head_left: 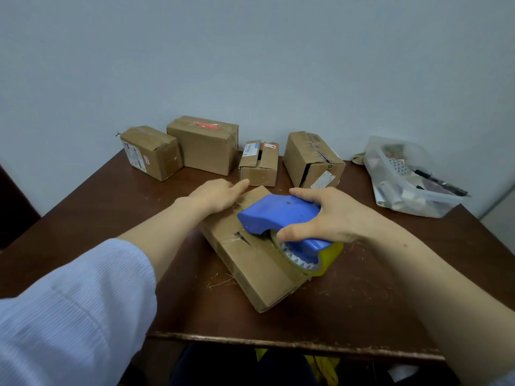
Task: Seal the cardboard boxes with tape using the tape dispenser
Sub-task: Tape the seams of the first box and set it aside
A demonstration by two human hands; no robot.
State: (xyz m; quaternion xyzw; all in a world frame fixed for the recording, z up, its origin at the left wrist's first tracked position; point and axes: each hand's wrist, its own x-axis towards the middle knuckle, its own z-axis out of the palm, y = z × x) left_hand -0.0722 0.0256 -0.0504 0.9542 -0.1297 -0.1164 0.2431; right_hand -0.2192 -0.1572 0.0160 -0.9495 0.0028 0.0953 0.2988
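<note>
We are taping the near box (259, 274): our left hand (216, 196) lies flat on its far end, our right hand (331, 218) grips the tape dispenser (278, 215) on its top, which next probably needs a steady pull.

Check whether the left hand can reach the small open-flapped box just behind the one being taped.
Probably yes: the left hand rests flat on the near box, and the small box stands just beyond its fingertips with nothing between them.
</note>
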